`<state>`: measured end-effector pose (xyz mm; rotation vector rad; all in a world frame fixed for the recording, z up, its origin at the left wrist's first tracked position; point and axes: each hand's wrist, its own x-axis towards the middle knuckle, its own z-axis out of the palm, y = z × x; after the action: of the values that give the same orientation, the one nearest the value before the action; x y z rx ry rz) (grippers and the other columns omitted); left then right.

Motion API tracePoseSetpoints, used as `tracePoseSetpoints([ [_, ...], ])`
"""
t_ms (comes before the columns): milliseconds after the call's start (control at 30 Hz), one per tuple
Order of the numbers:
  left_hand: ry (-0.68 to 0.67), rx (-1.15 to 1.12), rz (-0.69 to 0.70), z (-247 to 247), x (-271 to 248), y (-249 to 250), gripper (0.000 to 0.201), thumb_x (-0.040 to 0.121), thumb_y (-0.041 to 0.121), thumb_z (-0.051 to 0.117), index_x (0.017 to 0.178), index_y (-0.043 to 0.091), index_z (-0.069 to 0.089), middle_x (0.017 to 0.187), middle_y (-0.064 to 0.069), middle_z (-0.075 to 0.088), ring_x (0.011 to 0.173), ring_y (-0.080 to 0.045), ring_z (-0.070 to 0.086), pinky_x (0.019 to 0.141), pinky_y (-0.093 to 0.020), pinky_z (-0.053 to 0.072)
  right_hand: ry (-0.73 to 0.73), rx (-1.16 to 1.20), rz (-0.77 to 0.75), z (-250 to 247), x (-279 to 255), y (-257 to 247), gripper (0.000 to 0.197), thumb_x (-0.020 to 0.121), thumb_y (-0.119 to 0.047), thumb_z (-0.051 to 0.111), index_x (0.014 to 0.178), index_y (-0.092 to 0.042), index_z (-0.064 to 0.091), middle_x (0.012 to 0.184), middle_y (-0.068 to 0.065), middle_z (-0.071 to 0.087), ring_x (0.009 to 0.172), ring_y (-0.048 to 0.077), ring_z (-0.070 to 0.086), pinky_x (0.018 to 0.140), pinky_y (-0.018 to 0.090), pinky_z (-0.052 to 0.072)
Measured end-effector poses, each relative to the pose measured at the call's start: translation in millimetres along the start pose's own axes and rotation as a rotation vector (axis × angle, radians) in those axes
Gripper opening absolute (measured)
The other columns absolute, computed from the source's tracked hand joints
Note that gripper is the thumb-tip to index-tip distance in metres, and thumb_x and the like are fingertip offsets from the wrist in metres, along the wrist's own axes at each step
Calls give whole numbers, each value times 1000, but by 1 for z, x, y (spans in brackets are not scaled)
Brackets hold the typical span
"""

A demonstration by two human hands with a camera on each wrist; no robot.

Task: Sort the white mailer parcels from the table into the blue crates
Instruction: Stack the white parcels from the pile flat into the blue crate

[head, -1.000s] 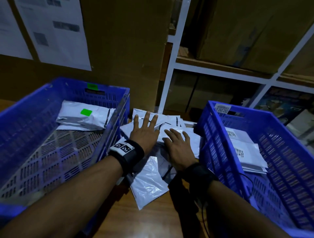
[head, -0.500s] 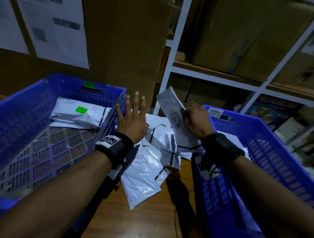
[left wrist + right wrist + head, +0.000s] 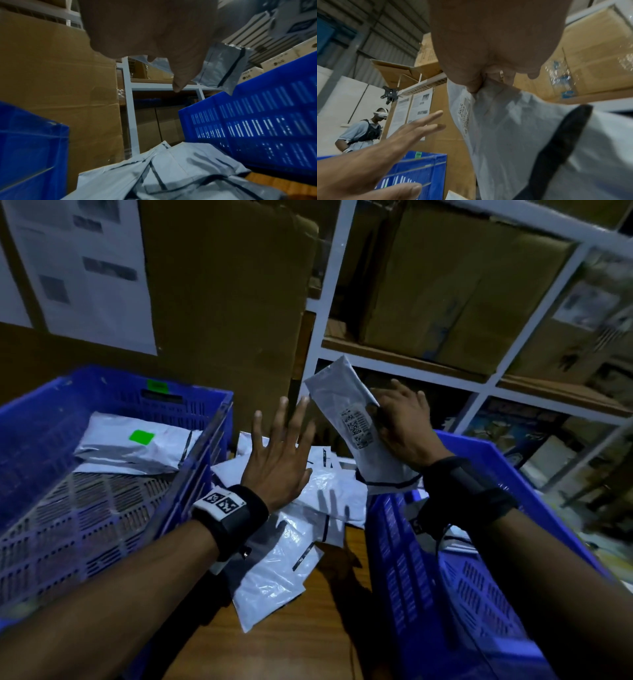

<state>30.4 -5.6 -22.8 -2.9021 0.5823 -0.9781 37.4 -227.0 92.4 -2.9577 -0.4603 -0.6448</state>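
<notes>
My right hand (image 3: 399, 422) grips a white mailer parcel (image 3: 356, 426) with a barcode label, held upright above the near-left corner of the right blue crate (image 3: 428, 594). The same parcel (image 3: 513, 135) fills the right wrist view, pinched between thumb and fingers. My left hand (image 3: 277, 453) hovers with straight, spread fingers over the pile of white mailers (image 3: 291, 542) on the wooden table (image 3: 308, 645), holding nothing. The left blue crate (image 3: 102, 508) holds a mailer with a green sticker (image 3: 137, 446). In the left wrist view the pile (image 3: 171, 169) lies below the palm.
A tall cardboard sheet (image 3: 222, 302) stands behind the pile, with papers taped to the wall at left. White shelving (image 3: 394, 371) with cardboard boxes rises at the back right. Another person with a headset (image 3: 366, 131) stands far off.
My right hand picked a parcel from the pile and raised it higher, toward the right crate. My left hand lifted off the pile, fingers still spread.
</notes>
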Motion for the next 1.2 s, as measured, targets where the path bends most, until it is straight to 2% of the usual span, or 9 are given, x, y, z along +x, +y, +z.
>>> tracePoseSetpoints([
  [200, 118, -26, 27, -34, 31, 36, 97, 86, 49, 62, 158, 8, 11, 164, -19, -11, 150, -45, -9, 113, -70, 7, 18, -157, -13, -44, -12, 43, 38, 103, -34, 42, 131, -13, 57, 146, 3, 49, 147, 35, 17, 115, 55, 8],
  [400, 208, -15, 133, -76, 86, 102, 108, 79, 52, 70, 158, 11, 9, 166, -17, 1, 151, -43, 0, 114, -70, 9, -108, -234, 5, -63, -43, 106, 42, 102, -42, 42, 134, -19, 56, 151, -2, 43, 148, 30, 12, 115, 51, 10],
  [533, 41, 60, 193, -105, 117, 167, 102, 83, 53, 70, 157, 16, 11, 166, -12, -10, 150, -41, -14, 113, -70, 0, -163, -206, -8, -64, -68, 150, 40, 102, -43, 40, 129, -21, 59, 152, -3, 41, 148, 30, 12, 117, 58, 8],
  [633, -63, 94, 247, -114, 134, 218, 48, 91, 35, 66, 133, 18, 51, 166, -10, -3, 149, -41, -16, 112, -72, -5, -163, -142, -14, -63, -86, 184, 37, 103, -41, 39, 130, -22, 57, 154, -3, 38, 149, 28, 10, 116, 60, 8],
  [733, -138, 128, 244, -114, 148, 264, 14, 95, 23, 58, 106, 18, 65, 164, -9, 10, 150, -40, -15, 112, -71, -8, -168, -122, -26, -64, -103, 215, 36, 104, -35, 40, 134, -22, 54, 156, -1, 33, 150, 27, 8, 116, 57, 7],
  [833, -214, 147, 205, -110, 156, 295, 14, 97, 21, 53, 102, 20, 67, 165, -8, 12, 150, -38, -16, 112, -69, -10, -190, -50, -30, -54, -120, 239, 42, 103, -41, 37, 131, -16, 56, 153, 4, 38, 147, 32, 18, 115, 54, 15],
  [967, -320, 103, 89, -96, 155, 311, 8, 94, 18, 58, 99, 21, 64, 165, -8, 12, 150, -39, -18, 113, -70, -9, -268, 66, 43, -28, -144, 259, 79, 85, -75, 36, 118, -6, 57, 126, 19, 58, 119, 37, 49, 98, 47, 40],
  [1067, -376, 80, 28, -88, 150, 313, 17, 94, 16, 57, 108, 20, 64, 165, -8, 14, 150, -38, -16, 112, -69, -8, -398, 89, 66, -14, -152, 264, 63, 86, -61, 60, 115, -5, 56, 119, 21, 60, 109, 37, 56, 87, 41, 45],
  [1200, -454, 74, -38, -75, 145, 309, 29, 94, 10, 54, 121, 19, 63, 160, -10, 22, 150, -40, -11, 113, -71, -4, -422, 81, 126, -10, -148, 264, 44, 91, -45, 62, 112, -8, 56, 123, 22, 59, 112, 37, 56, 83, 39, 45],
])
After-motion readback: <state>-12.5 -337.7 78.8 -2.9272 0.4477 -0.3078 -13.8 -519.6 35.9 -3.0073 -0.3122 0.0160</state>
